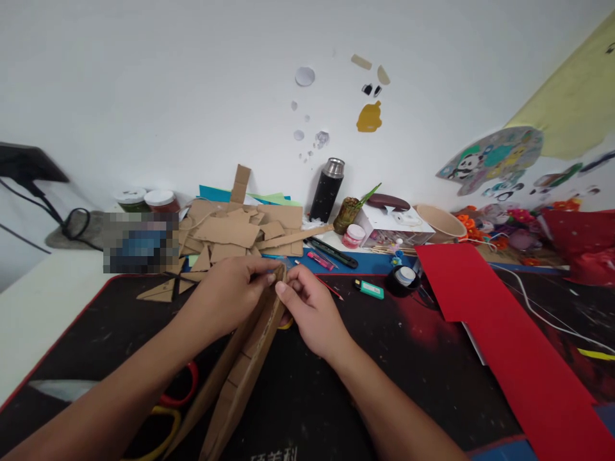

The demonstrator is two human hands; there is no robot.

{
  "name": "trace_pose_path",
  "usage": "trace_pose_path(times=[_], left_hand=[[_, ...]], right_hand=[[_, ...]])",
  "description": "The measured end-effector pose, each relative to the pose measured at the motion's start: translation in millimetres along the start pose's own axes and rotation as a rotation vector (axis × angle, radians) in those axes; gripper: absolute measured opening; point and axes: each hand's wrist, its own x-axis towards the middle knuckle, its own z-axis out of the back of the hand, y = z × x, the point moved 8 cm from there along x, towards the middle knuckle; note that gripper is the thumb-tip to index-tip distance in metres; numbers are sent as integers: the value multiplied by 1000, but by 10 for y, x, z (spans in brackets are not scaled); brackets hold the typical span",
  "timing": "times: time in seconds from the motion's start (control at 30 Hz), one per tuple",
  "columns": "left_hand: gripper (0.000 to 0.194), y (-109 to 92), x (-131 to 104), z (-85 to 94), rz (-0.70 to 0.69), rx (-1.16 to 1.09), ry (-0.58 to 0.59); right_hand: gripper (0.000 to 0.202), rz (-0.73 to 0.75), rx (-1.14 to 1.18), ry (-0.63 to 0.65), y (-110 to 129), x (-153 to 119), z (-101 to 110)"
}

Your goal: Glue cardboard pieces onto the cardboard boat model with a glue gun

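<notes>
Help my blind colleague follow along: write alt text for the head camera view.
The left hand and right hand pinch the far end of long, narrow brown cardboard above a flat black mat. Flat brown cardboard scraps lie beyond; a long red paper-like sheet lies at right.

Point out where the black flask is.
In the head view, just right of centre, the black flask stands by the wall, between the cardboard scraps and brown pot.

the left hand (235, 288) and right hand (312, 310) pinch the far end of a bent cardboard strip (252, 371) above a dark mat (398, 339). red paper (504, 346) lies right; scraps (228, 230) pile by the wall (192, 83), near a flask (325, 195).
</notes>
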Motion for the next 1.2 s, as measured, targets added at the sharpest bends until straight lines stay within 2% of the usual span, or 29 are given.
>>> trace_pose_path(times=[1.2], left_hand=[[42,-15,-3,-10,-28,-34,4]], right_hand=[[33,4,17,-2,16,1,-5]])
